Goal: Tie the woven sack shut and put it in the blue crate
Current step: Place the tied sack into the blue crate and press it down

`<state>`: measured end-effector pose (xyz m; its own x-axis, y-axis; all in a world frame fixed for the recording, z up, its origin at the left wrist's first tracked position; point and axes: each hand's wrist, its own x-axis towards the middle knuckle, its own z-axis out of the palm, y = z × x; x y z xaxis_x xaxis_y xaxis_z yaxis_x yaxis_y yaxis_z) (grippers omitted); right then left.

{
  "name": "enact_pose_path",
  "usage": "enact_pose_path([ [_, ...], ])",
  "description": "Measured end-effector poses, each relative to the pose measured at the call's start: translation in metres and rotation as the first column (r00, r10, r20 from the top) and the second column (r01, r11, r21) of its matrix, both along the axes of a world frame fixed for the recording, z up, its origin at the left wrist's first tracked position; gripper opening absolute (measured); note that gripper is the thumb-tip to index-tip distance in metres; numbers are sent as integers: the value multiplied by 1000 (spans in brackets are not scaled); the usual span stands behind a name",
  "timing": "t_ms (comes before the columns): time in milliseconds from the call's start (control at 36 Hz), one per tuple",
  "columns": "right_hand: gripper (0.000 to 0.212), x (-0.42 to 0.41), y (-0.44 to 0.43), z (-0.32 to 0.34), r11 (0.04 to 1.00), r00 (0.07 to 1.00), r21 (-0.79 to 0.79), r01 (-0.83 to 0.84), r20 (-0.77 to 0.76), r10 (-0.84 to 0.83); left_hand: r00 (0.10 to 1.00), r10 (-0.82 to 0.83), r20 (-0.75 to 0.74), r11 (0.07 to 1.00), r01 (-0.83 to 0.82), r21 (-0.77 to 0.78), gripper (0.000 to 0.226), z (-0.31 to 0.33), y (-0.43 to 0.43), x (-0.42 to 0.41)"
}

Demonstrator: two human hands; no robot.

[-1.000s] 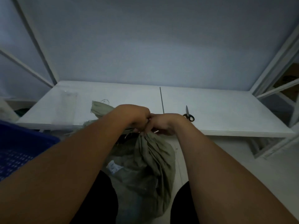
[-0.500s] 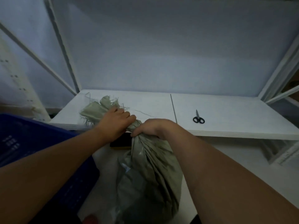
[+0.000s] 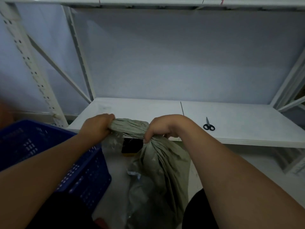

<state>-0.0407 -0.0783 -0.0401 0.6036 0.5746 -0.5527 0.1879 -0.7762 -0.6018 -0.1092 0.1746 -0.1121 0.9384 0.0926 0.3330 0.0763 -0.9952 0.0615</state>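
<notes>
Hands had drawn apart since before, left hand (image 3: pixel 97 125) and right hand (image 3: pixel 160 128) fisted round the sack (image 3: pixel 158 162) neck, stretched level; crate (image 3: pixel 49 156) just left; scissors (image 3: pixel 208 125) on shelf (image 3: pixel 247 123)

Left hand (image 3: pixel 97 125): moved left, away from the right hand (image 3: pixel 160 128).
Sack neck (image 3: pixel 130 128): now stretched level between both fists; frayed end hidden.
Blue crate (image 3: pixel 54 156): more in view.

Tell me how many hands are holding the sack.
2. The left hand grips the twisted end of the sack; the right hand grips its neck just above the bulk.
</notes>
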Motion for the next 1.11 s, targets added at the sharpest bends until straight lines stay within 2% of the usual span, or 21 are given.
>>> enact_pose_path([
  [56, 12, 2, -8, 4, 1000, 1000, -11, -12, 15, 12, 991, 135, -18, 989, -136, -65, 4, -1, 13, -9],
  [139, 24, 11, -22, 7, 1000, 999, -1, 31, 45, -31, 941, 335, -47, 918, -337, -210, 13, 0, 28, -19],
  [167, 27, 15, -27, 7, 998, 997, 10, 59, 54, -60, 913, 391, -118, 882, -408, -236, 14, 3, 31, -21],
  [222, 31, 21, -35, 6, 991, 989, 44, 123, 75, -126, 816, 489, -308, 745, -575, -339, 23, 1, 37, -18],
  [278, 33, 27, -41, 4, 973, 974, 104, 205, 78, -213, 762, 406, -504, 696, -615, -370, 29, -1, 34, -20],
  [333, 35, 30, -44, 1, 944, 953, 174, 279, 72, -295, 743, 267, -613, 750, -560, -353, 31, -2, 26, -18],
  [389, 35, 32, -45, 0, 907, 929, 244, 343, 54, -366, 729, 75, -680, 834, -420, -358, 43, 0, 4, -17],
  [417, 36, 32, -43, 0, 885, 916, 279, 373, 39, -399, 712, -13, -702, 847, -365, -387, 53, 1, -10, -16],
  [500, 41, 31, -37, 0, 821, 887, 359, 443, -40, -461, 693, -218, -688, 835, -232, -498, 119, 1, -55, -2],
  [528, 41, 30, -34, -1, 800, 880, 386, 459, -75, -469, 702, -249, -668, 817, -218, -533, 130, 2, -71, 3],
  [556, 42, 29, -32, -1, 781, 875, 409, 472, -109, -471, 710, -309, -633, 779, -193, -597, 131, 4, -87, 8],
  [639, 40, 25, -26, 2, 717, 861, 487, 499, -187, -473, 725, -485, -489, 628, -101, -772, 113, 2, -120, 22],
  [722, 36, 23, -21, 5, 633, 839, 561, 533, -254, -482, 733, -497, -465, 617, -78, -783, 128, -18, -128, 29],
  [833, 38, 23, -15, 7, 547, 805, 605, 578, -313, -504, 708, -415, -572, 654, -205, -729, 142, -38, -121, 26],
  [917, 37, 26, -12, 7, 493, 777, 615, 615, -368, -510, 662, -431, -613, 675, -214, -706, 143, -48, -124, 23],
  [1000, 37, 26, -10, 9, 442, 753, 623, 646, -425, -502, 660, -443, -606, 674, -200, -711, 140, -55, -134, 24],
  [1111, 62, 27, -3, 11, 346, 694, 619, 705, -500, -518, 678, -362, -640, 692, -264, -671, 136, -52, -143, 21],
])
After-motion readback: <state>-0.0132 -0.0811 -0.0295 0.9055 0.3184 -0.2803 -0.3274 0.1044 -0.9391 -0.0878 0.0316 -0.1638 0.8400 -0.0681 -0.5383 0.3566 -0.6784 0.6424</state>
